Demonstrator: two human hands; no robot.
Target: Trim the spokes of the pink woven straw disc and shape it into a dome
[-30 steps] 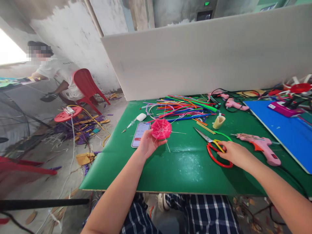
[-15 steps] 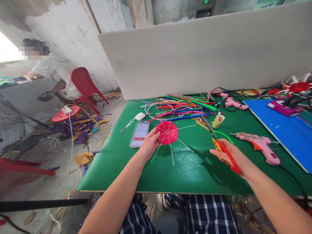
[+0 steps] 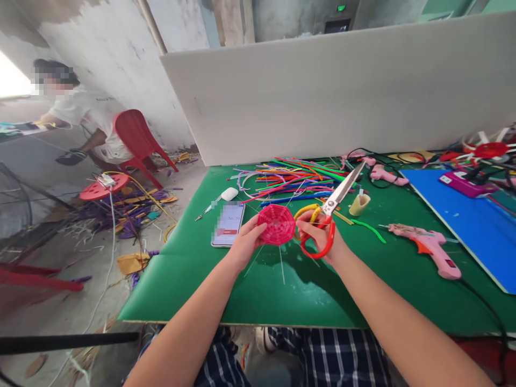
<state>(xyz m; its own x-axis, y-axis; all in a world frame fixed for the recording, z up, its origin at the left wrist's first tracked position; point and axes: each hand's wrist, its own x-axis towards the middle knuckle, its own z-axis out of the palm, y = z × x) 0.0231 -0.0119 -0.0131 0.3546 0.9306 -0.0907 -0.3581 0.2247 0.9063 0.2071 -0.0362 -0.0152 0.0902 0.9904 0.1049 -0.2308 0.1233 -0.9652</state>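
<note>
A pink-red woven octagonal disc [image 3: 276,224] with thin pale spokes sticking out is pinched at its left edge by my left hand [image 3: 248,242]. My right hand [image 3: 320,231] has its fingers through the handles of a pair of scissors [image 3: 342,191]; the handles are red and yellow, the blades point up and to the right, away from the disc. The right fingertips come up to the disc's right edge; whether they also pinch it or a spoke is hard to make out. Left of the disc lies a phone [image 3: 228,223] with its screen lit.
Coloured fuzzy stems [image 3: 298,180] lie heaped behind the disc. To the right are a cream holder [image 3: 360,204], a pink glue gun [image 3: 429,247], a blue board [image 3: 463,220] and a purple power strip [image 3: 467,183]. A white panel [image 3: 322,102] stands behind. A co-worker [image 3: 88,118] sits at far left.
My right hand has come left to the disc with the scissors, whose blades have swung to point up and right. My left hand still holds the disc.
</note>
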